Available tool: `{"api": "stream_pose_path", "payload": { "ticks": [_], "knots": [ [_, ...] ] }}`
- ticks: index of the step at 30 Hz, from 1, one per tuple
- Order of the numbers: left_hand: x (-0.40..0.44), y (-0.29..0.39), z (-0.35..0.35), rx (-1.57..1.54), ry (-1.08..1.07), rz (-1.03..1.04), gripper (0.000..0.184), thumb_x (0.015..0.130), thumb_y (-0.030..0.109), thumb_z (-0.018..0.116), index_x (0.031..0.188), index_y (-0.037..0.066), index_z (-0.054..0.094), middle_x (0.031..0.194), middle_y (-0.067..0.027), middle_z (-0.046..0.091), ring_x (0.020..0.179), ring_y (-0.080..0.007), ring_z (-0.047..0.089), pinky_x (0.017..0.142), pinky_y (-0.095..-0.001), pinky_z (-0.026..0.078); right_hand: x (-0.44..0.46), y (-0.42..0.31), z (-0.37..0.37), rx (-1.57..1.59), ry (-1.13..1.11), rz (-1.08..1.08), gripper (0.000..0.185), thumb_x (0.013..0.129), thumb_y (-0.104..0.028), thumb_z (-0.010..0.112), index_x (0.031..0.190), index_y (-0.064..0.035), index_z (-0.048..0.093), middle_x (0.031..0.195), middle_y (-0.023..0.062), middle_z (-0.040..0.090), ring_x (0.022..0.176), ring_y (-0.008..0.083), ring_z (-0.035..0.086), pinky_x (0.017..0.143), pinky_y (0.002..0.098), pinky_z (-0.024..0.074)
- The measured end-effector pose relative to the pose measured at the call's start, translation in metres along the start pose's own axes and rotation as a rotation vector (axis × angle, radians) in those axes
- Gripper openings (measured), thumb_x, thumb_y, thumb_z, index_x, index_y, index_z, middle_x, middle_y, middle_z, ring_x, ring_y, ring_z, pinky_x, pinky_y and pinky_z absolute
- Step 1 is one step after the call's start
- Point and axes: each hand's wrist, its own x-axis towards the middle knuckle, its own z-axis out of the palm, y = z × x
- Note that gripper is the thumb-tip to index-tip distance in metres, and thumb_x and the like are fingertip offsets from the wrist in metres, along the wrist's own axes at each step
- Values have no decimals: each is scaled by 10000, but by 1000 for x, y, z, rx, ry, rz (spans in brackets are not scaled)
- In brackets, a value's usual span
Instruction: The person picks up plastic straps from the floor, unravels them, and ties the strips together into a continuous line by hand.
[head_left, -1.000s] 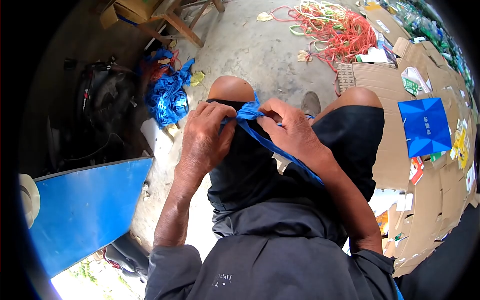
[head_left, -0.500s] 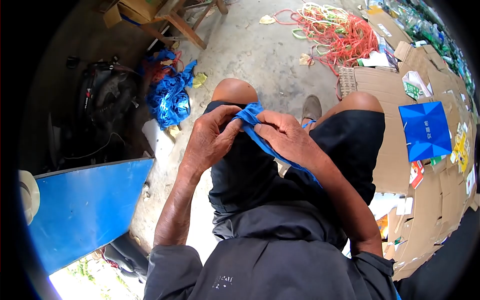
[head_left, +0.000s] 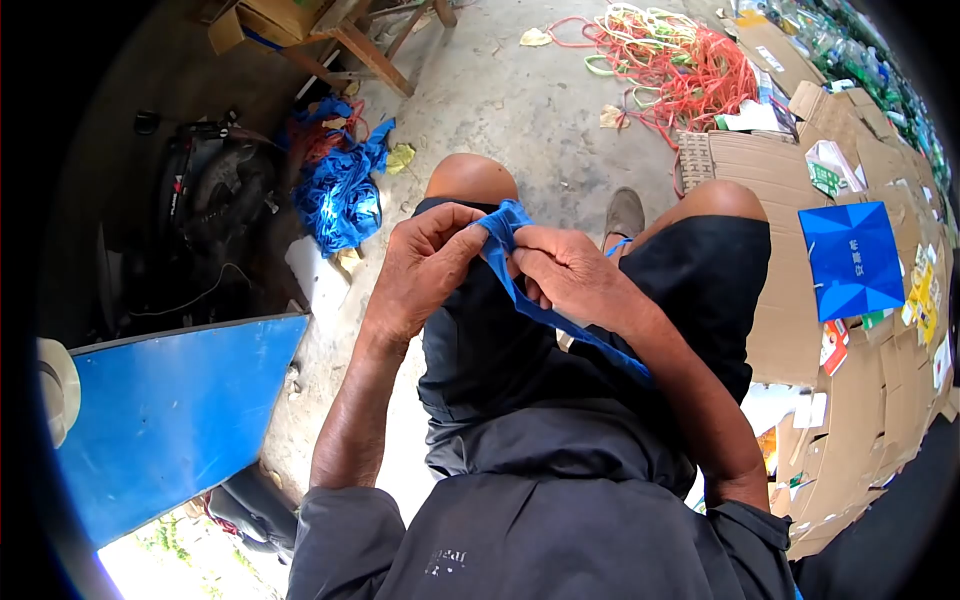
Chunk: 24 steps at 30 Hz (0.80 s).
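Observation:
A strip of blue fabric (head_left: pixel 515 290) is stretched between my two hands above my knees. My left hand (head_left: pixel 422 262) pinches its bunched upper end between thumb and fingers. Close by on the right, my right hand (head_left: pixel 575 275) grips the same bunched part with its fingertips. From there the strip hangs down and runs under my right forearm toward my lap. Part of the bunch is hidden behind the fingers.
A heap of blue strips (head_left: pixel 340 195) lies on the floor ahead left. Tangled red and white cords (head_left: pixel 680 70) lie ahead right. Flattened cardboard (head_left: pixel 765 270) with a blue bag (head_left: pixel 855 260) covers the right side. A blue panel (head_left: pixel 180 410) stands at left, below a wooden stool (head_left: pixel 370 55).
The fabric between my fingers has shifted, and its hanging part bows lower. My right hand has turned slightly, with its lower fingers curled more. Both hands stay in nearly the same place.

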Motion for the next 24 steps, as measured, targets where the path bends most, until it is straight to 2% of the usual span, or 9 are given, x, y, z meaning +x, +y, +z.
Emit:
{"api": "stream_pose_path", "payload": {
  "ticks": [4,7,10,13,16,19,22,24],
  "knots": [
    [0,-2,1,-79,-18,-38,226,1038,175,625,1126,-8,723,802,29,647,610,-8,454,523,-181,323,3,9,-2,-198,40,-108,161,997,-95,546,932,3,658,712,116,567,667,182,562,653,339,480],
    [-1,-4,1,-131,-38,-48,235,1047,169,610,1159,-9,715,799,8,662,570,-23,443,501,-187,319,4,9,2,-180,94,-203,157,997,-106,566,973,2,676,721,141,550,688,203,566,673,355,483],
    [-3,-6,1,-199,-61,-64,237,1052,151,593,1184,-10,708,801,-6,670,548,-32,435,489,-191,317,3,6,5,-131,99,-203,152,991,-109,590,984,-7,702,768,131,586,732,193,577,705,349,488],
    [-4,-5,3,-228,-73,-67,240,1053,135,582,1207,-6,700,807,-14,673,544,-33,432,485,-194,317,6,8,6,-132,130,-289,126,969,-97,613,967,-30,721,838,137,629,759,221,598,723,353,491],
    [-5,-4,7,-247,-100,-64,247,1054,137,578,1227,3,693,814,-25,687,546,-36,441,478,-194,320,4,7,1,-426,181,-457,99,983,-29,596,964,-7,691,855,56,599,803,114,544,725,300,449],
    [-6,-3,13,-265,-107,-55,252,1057,134,568,1241,10,687,820,-35,696,547,-39,449,478,-193,328,2,2,-3,-544,237,-442,107,929,-37,602,907,-51,706,857,154,654,757,307,620,717,373,497],
    [-6,-5,18,-293,-111,-45,260,1059,126,558,1261,14,676,826,-40,702,548,-41,453,483,-193,335,-4,-9,-2,-310,169,-264,132,930,-10,567,875,-35,684,794,144,635,718,262,613,689,356,493],
    [-7,-6,20,-307,-115,-45,267,1060,120,550,1279,17,664,830,-43,705,549,-43,457,488,-192,344,-4,-7,-3,-243,139,-266,147,937,3,534,907,-22,675,759,110,622,704,211,601,673,340,486]
  ]
}}
